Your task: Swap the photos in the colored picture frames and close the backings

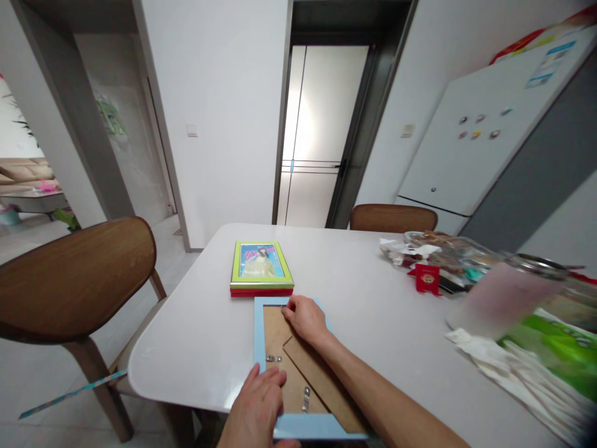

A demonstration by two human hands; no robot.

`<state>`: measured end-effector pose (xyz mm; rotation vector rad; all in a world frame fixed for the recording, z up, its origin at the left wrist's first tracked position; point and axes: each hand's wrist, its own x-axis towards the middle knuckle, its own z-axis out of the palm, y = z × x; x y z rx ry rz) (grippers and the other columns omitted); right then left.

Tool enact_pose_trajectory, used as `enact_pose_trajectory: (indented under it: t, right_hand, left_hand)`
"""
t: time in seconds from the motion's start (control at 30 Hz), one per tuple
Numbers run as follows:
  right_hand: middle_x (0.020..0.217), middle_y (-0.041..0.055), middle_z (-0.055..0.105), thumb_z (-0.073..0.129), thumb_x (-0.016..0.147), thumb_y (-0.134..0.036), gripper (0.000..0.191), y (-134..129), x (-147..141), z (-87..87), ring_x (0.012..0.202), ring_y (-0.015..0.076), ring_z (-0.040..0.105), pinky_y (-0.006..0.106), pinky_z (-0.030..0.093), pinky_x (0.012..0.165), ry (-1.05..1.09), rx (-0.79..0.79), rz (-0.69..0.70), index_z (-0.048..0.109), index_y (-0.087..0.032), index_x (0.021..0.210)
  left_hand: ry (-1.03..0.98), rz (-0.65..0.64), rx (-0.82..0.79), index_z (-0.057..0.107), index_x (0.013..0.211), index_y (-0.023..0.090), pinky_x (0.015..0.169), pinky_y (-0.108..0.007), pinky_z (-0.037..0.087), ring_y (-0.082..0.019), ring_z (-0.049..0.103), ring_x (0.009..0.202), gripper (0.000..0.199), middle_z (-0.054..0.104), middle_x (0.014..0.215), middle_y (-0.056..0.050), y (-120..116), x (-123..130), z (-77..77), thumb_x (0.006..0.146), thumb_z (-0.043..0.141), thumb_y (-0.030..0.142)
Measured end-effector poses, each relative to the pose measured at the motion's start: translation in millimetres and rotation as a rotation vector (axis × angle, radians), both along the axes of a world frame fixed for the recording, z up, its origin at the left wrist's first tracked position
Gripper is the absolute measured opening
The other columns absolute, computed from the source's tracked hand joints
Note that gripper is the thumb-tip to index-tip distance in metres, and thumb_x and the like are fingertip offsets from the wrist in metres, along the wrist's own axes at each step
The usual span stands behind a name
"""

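A light blue picture frame [259,330] lies face down at the table's near edge, its brown backing board [275,326] and metal clips showing. My left hand [259,401] grips the frame's lower left corner, fingers on the back and thumb at the near edge. At the frame's far edge, my right hand [305,317] has its fingertips pinched together at a small metal clip, mostly hidden by them. Just beyond, a green picture frame [262,262] with a photo rests face up on a red frame [261,292].
A pink translucent bottle [508,295], a red card [427,279], white cloth gloves [508,379] and a green packet [555,348] occupy the white table's [186,348] right side. Brown chairs stand at the left [79,274] and far side [394,218].
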<state>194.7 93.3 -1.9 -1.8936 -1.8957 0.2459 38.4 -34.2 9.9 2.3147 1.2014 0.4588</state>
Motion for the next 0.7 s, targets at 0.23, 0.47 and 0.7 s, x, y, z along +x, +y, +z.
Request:
enact_pose_trajectory:
  t: [0.23,0.47,0.7]
  right_hand:
    - [0.067,0.0038,0.063,0.052,0.067,-0.023,0.009,0,-5,0.2,0.061,0.0139,0.054,0.022,0.029,0.051,0.059,0.012,-0.045,0.059,-0.018,0.064]
    - [0.061,0.0029,0.062,0.052,0.067,-0.03,0.016,-5,3,13.0,0.059,0.0149,0.055,0.024,0.037,0.056,0.296,0.049,0.029,0.059,-0.018,0.059]
    - [0.089,0.0086,0.064,0.038,0.073,-0.043,0.04,-73,66,10.1,0.076,0.0189,0.059,0.031,0.045,0.067,0.679,0.099,-0.116,0.058,-0.017,0.095]
  left_hand:
    - [0.032,0.022,-0.029,0.058,0.086,0.012,0.1,-0.046,0.021,-0.026,0.04,0.114,0.036,0.051,0.118,-0.014,-5,2,3.3,0.051,0.067,0.015]
    - [0.078,0.003,0.027,0.054,0.097,0.012,0.099,-0.049,0.022,-0.029,0.036,0.117,0.047,0.045,0.123,-0.017,-8,9,-5.4,0.053,0.068,0.024]
    - [-0.157,0.008,0.133,0.052,0.087,0.018,0.098,-0.051,0.021,-0.028,0.043,0.111,0.028,0.052,0.116,-0.013,-13,9,2.1,0.061,0.06,0.019]
